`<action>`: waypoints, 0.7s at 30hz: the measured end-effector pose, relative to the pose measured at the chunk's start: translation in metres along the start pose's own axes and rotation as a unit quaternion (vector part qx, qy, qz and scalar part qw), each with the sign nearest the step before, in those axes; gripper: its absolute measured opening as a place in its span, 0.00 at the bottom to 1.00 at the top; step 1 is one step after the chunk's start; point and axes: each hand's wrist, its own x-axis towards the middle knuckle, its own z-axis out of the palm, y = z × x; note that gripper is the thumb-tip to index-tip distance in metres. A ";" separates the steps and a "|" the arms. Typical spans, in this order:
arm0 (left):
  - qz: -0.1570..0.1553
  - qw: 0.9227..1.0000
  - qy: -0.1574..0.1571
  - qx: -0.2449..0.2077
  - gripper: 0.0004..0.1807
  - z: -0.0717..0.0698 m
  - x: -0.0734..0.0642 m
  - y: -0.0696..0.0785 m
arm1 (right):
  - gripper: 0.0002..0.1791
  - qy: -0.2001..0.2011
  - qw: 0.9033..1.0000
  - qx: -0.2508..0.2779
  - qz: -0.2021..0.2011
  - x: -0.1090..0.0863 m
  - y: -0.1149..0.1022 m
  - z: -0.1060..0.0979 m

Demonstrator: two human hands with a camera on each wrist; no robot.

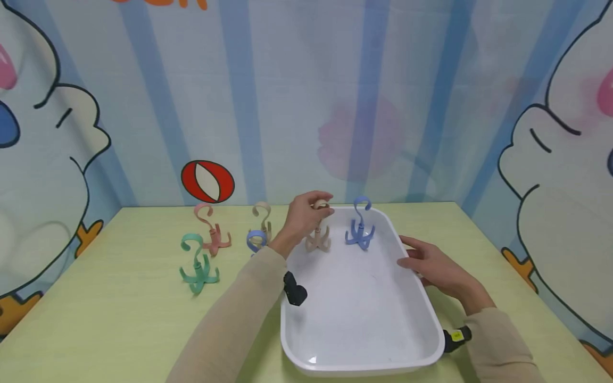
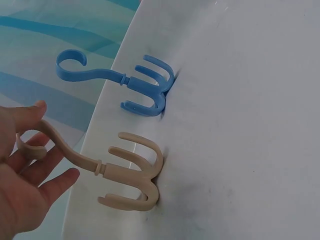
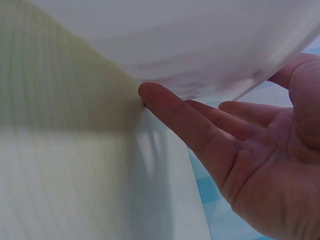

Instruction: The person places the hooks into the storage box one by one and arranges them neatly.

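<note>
A beige four-prong hanging hook [image 2: 127, 172] stands upright on its prongs inside the white tray [image 1: 364, 314], near its far left corner. My left hand [image 1: 306, 214] is around the curled top of this hook, thumb and fingers spread to either side of it. Beside it, toward the far right corner, a blue hanging hook [image 1: 360, 234] also stands in the tray. My right hand [image 1: 438, 266] holds the tray's right wall, its thumb over the rim and its rather straight fingers [image 3: 185, 120] against the outside.
Left of the tray, a pink hook [image 1: 217, 240], a green hook [image 1: 198, 271], another beige hook [image 1: 262, 211] and another blue hook [image 1: 257, 238] stand on the light-green table [image 1: 119, 319]. My left forearm partly covers that blue hook. A printed cloth backdrop [image 1: 297, 106] rises behind.
</note>
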 end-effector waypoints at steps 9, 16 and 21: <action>0.033 0.998 0.020 0.055 0.27 0.000 -0.007 0.028 | 0.43 -0.001 1.000 -0.017 -0.001 0.000 0.001 -0.001; 0.045 0.995 0.022 0.084 0.29 -0.011 -0.014 0.050 | 0.44 -0.005 1.000 -0.011 -0.010 -0.001 0.001 -0.003; 0.036 0.996 0.024 0.084 0.30 -0.021 -0.019 0.050 | 0.44 -0.009 1.000 -0.010 -0.008 -0.001 0.000 -0.001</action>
